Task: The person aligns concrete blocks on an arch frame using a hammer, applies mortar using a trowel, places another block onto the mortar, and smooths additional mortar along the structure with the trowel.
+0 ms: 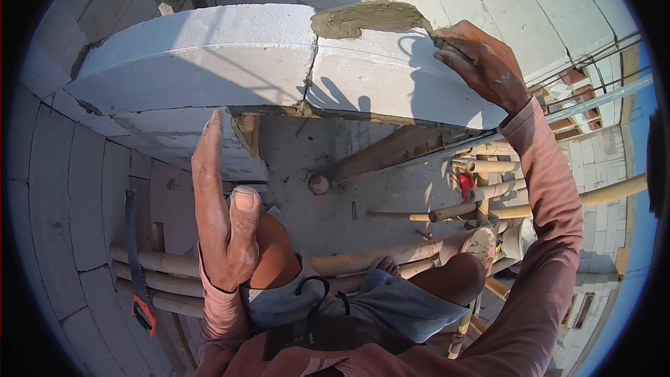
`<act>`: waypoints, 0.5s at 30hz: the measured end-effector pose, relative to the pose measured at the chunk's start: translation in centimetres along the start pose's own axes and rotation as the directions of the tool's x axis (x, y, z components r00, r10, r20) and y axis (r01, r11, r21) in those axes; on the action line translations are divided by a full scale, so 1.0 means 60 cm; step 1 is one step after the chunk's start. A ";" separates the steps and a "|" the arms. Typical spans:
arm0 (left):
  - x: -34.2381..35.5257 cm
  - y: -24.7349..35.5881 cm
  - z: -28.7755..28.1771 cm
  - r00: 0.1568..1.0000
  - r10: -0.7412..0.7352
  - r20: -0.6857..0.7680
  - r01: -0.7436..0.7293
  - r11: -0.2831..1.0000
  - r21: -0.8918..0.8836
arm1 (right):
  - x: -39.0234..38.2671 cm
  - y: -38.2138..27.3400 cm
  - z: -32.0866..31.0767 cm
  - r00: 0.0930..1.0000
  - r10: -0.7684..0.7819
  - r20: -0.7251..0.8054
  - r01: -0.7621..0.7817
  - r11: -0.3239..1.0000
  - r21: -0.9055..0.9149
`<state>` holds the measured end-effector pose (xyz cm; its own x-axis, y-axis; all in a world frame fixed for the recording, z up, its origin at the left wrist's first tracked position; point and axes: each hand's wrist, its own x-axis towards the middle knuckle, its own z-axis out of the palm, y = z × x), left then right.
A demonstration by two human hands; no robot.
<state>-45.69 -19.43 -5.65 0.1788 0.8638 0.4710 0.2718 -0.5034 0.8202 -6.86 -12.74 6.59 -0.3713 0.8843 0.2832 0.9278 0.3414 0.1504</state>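
Two pale aerated concrete blocks, a left block and a right block, lie end to end with a narrow joint between them. My right hand is closed round the handle of a trowel. Grey mortar coats its blade, which lies low over the top of the blocks near the joint; whether it touches them is hard to tell. My left hand is raised in front of the left block, fingers stretched out and thumb up, holding nothing. Its shadow falls on the right block's face.
A handsaw with an orange-and-black handle hangs by bamboo poles on the left. More bamboo scaffolding and a mortar-smeared bucket stand on the right. Block walls rise around. The concrete floor is well below.
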 end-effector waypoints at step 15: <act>0.002 0.011 0.008 0.966 0.023 0.256 -0.022 1.000 -0.003 | 0.037 0.076 -0.027 0.820 0.373 0.435 -0.520 0.804 0.290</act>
<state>-45.02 -19.68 -5.24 0.4214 0.8186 0.3903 0.2645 -0.5226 0.8105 -3.51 -9.73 9.45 0.0575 0.9907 -0.1235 0.9491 -0.0927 -0.3012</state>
